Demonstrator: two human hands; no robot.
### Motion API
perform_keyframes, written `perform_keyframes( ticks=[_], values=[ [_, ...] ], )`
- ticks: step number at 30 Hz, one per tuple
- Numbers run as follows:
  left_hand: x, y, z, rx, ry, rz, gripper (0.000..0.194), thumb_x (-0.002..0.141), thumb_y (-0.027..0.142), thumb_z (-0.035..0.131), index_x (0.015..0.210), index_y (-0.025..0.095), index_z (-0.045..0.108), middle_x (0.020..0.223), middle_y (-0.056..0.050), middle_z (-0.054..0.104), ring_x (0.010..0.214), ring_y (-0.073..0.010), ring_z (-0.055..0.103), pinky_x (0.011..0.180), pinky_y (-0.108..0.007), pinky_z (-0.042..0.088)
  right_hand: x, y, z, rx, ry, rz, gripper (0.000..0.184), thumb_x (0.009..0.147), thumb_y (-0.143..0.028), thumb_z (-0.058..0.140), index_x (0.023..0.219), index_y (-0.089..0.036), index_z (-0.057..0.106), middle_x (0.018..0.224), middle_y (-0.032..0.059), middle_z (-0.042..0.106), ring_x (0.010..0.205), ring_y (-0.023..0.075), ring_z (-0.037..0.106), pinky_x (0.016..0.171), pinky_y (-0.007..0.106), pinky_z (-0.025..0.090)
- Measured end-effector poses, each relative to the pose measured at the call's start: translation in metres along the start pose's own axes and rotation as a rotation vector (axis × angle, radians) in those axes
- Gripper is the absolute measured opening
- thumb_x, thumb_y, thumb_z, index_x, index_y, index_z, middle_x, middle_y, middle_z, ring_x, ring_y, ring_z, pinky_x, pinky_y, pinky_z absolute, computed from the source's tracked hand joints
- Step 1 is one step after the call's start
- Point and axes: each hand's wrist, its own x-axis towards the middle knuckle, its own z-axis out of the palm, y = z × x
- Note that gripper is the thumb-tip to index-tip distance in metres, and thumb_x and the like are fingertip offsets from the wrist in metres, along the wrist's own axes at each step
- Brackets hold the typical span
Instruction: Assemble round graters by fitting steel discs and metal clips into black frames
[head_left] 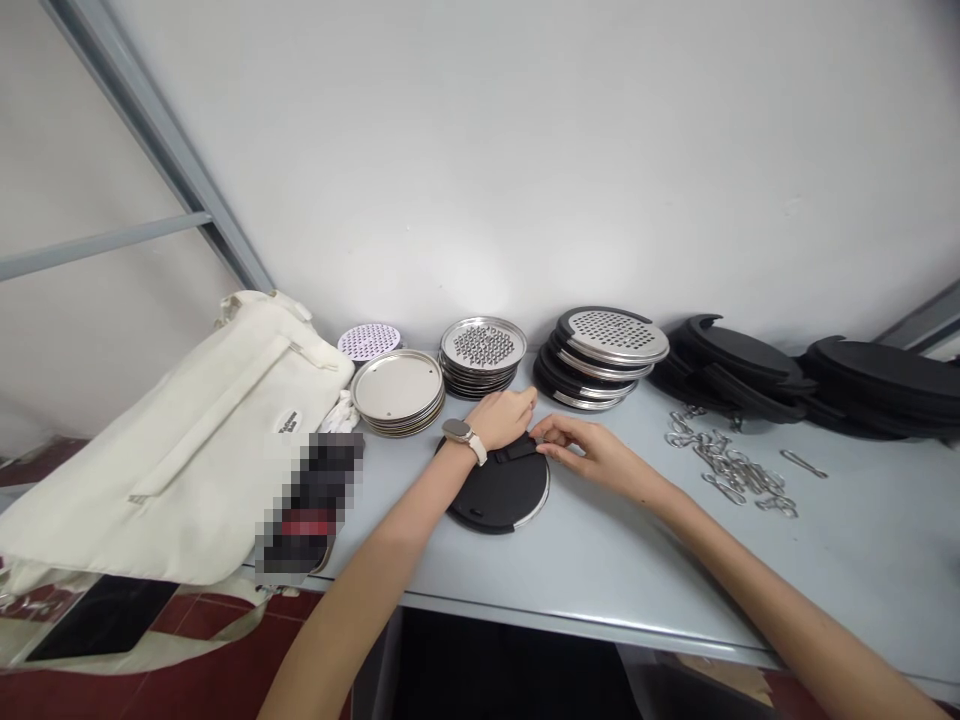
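A round black disc [499,495] with a silver rim showing at its right edge lies flat on the grey table. My left hand [504,418], with a watch at the wrist, rests over its far edge, fingers curled; what they hold, if anything, is hidden. From the right, my right hand [585,452] has its thumb and fingers pinched at the end of a small black strip [517,452] on the disc. Just behind are a stack of plain metal discs [397,385], a stack of metal grater discs [484,345] and a stack of black-rimmed grater discs [615,335].
At the left lie a cream bag [187,450] and a blurred-out dark item [311,505]. A lilac perforated disc [369,341] is by the wall. On the right are black disc parts [739,355], more black discs [892,375] and several metal clips [731,465]. The table's front edge [585,630] is close.
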Motion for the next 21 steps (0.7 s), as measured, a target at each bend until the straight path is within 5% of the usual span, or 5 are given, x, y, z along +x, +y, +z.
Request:
perform_keyframes(
  ticks=[10,21],
  values=[
    [0.0002,-0.0005,0.0014,-0.004,-0.002,0.007,0.021,0.092,0.021,0.034,0.105,0.020,0.050,0.091,-0.006,0.067,0.084,-0.0218,0.065,0.075,-0.030,0.047,0.0018,0.0041,-0.0036,-0.067,0.129,-0.010,0.025,0.089,-0.041,0.049,0.089,-0.019,0.060,0.085,0.0063,0.063,0.078,0.0178,0.058,0.072,0.031,0.048],
    [-0.0005,0.0020,-0.0024,0.007,-0.031,-0.005,0.021,0.093,0.022,0.034,0.106,0.020,0.051,0.092,-0.007,0.067,0.086,-0.0224,0.065,0.075,-0.031,0.048,0.0015,-0.0026,-0.0003,-0.048,0.218,-0.041,0.023,0.090,-0.038,0.047,0.098,-0.020,0.058,0.092,0.0070,0.064,0.085,0.0189,0.059,0.080,0.034,0.048]
  ],
)
